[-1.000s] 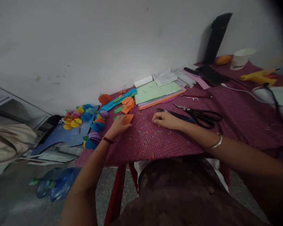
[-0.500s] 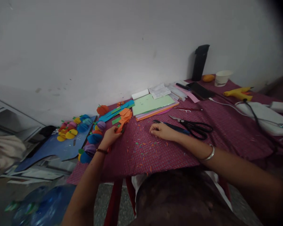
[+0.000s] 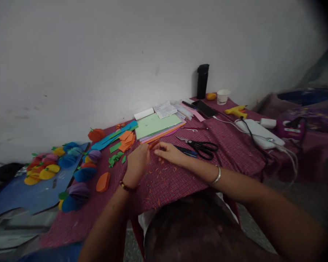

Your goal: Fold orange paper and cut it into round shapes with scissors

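Orange paper (image 3: 153, 144), pinched in left hand (image 3: 138, 163), long axis slanting away rightward — right hand (image 3: 168, 153) just beside, grip unclear

Blk flask (image 3: 202, 82), upright, nr scuffed grey wall (image 3: 98, 54) behind it. Yel-orange fruit (image 3: 211, 96) just R of flask base. White paper cup (image 3: 223, 97), upright, a bit further R of flask. Dk phone (image 3: 205, 109) flat in front of flask, screen up; white cord (image 3: 226, 122) at its corner. White box (image 3: 259, 134) w/ cords, well R of flask. Magenta item (image 3: 291, 125), pale label, far R of flask, blurry, type unclear.
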